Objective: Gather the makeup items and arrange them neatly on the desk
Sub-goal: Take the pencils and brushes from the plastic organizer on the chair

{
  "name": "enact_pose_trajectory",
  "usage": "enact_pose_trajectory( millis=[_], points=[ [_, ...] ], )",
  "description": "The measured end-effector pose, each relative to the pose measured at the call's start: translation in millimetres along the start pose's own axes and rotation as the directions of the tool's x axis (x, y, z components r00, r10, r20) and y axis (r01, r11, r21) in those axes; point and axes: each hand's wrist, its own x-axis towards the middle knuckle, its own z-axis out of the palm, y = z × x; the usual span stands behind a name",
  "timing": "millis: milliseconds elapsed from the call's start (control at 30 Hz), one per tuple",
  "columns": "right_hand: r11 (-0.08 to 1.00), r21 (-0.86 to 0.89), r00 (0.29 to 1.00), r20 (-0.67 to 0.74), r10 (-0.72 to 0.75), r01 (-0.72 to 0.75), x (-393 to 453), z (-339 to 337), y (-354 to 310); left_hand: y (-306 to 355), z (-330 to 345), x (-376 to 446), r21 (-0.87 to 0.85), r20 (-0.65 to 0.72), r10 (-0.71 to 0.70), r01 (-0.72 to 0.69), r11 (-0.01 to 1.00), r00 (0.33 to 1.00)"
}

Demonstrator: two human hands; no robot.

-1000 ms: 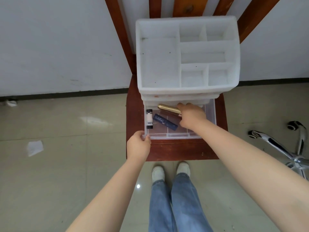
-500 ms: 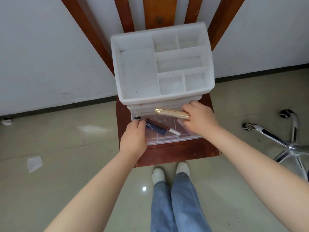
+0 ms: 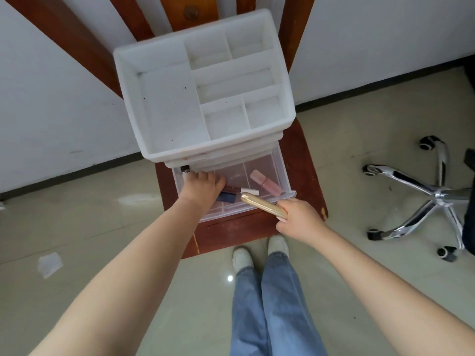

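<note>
A white plastic organiser [image 3: 180, 104] with divided top compartments stands on a reddish-brown wooden chair seat [image 3: 305, 160] against a white wall [image 3: 51, 93]. Its clear bottom drawer [image 3: 282, 181] is pulled out over pale glossy floor tiles [image 3: 77, 227]. The right hand [image 3: 299, 220] grips a gold tube [image 3: 263, 207] above the drawer's front edge. The left hand [image 3: 201, 187] reaches into the drawer, fingers curled over a dark blue tube [image 3: 227, 197]; whether it grips is unclear. A pink bottle [image 3: 266, 182] lies in the right compartment. A chrome swivel-chair base [image 3: 424, 194] stands right.
</note>
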Motion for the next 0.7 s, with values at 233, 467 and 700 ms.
enact_pose_trajectory(
  millis=[233, 467, 700],
  points=[
    [1.0, -0.01, 0.999, -0.033, -0.002, 0.001, -2.6, 6.3, 7.7, 4.4, -0.4, 3.4, -0.054, -0.011, -0.041, 0.041, 0.998, 0.999],
    [0.995, -0.102, 1.0, 0.019, 0.004, -0.002, -9.1, -6.3, 1.2, 15.9, -7.4, 11.6, -0.507, 0.096, -0.188, 0.211, 0.836, 0.977],
    [0.987, -0.162, 0.98, -0.197, -0.023, -0.009, -2.3, -38.4, -34.6, 4.6, -8.0, -15.4, -0.485, 0.137, -0.245, 0.281, 0.828, 0.96]
  ],
)
